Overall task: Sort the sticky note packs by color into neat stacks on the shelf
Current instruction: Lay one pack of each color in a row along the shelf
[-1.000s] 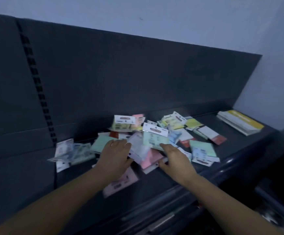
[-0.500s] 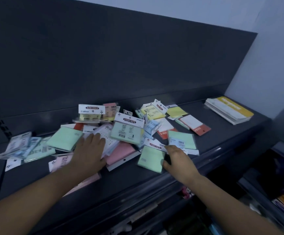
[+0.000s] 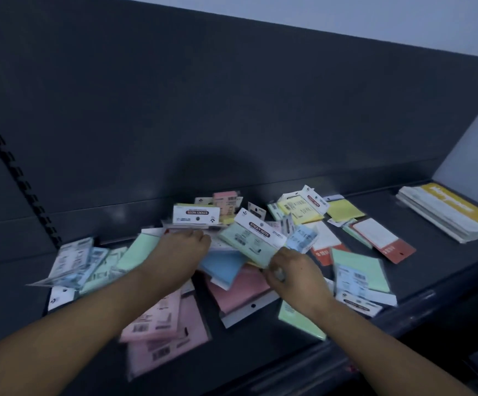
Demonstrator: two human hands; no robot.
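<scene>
The right hand (image 3: 292, 277) pinches a mint-green pack (image 3: 250, 240) with a white "STICKY NOTE" header; the left hand (image 3: 179, 251) lies flat on the pile, and the dark shelf (image 3: 432, 252) is bare at right.

Dark shelving panel (image 3: 232, 110) (pale wall (image 3: 375, 15) behind)

Dark shelf (image 3: 446, 270), scattered sticky note packs (image 3: 172, 321), yellow-edged booklet stack (image 3: 446, 212) far right
</scene>
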